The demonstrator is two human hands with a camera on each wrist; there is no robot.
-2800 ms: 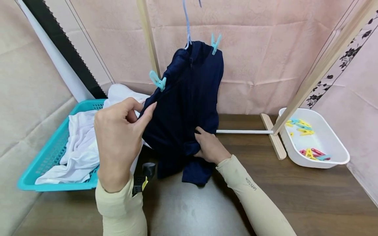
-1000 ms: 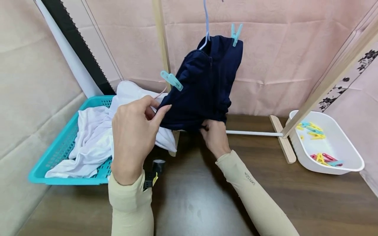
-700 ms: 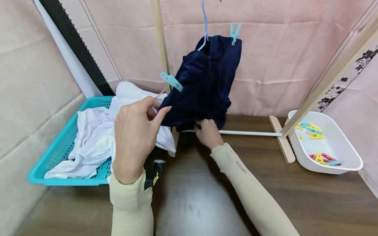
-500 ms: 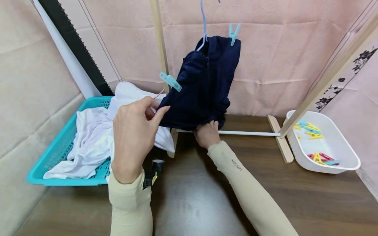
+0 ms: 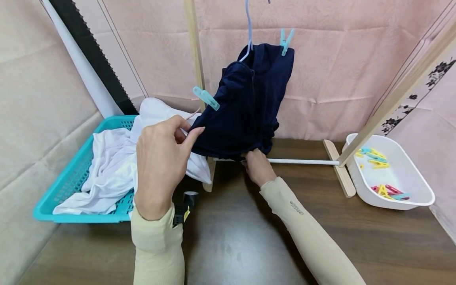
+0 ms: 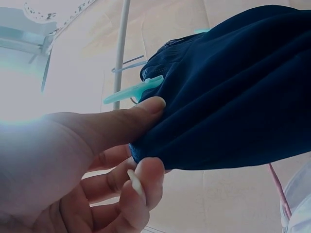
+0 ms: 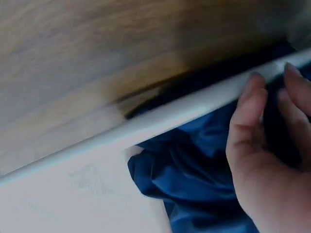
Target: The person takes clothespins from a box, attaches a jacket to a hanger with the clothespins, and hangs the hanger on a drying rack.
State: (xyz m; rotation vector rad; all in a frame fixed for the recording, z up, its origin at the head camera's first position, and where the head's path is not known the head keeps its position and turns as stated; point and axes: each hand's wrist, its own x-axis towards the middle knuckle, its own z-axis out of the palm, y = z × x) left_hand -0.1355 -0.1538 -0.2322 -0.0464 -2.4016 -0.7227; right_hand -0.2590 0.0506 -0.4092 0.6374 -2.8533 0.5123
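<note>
Navy pants [image 5: 235,118] hang from a pale blue hanger [image 5: 247,23], with one light-blue clothespin [image 5: 206,98] on the left side and another clothespin [image 5: 285,42] at the upper right. My left hand [image 5: 160,162] pinches the side edge of the pants between thumb and fingers, just under the left clothespin. My right hand [image 5: 259,166] is at the bottom of the pants, beside the white rod [image 5: 303,161]. In the right wrist view its fingertips overlap the rod [image 7: 170,111], bunched navy cloth [image 7: 194,170] lies close by, and I cannot tell whether they grip any.
A teal basket [image 5: 39,211] of white clothes [image 5: 107,166] stands at the left. At the right, a white tub [image 5: 425,194] holds several colored clothespins [image 5: 390,192]. Beside the tub, a wooden rack post [image 5: 388,99] slants up from its foot [image 5: 340,170].
The pants' lower part, which hung below the rod, is now gathered up near it. My right hand moved slightly left along the bottom, then back right. My left hand keeps its pinch.
</note>
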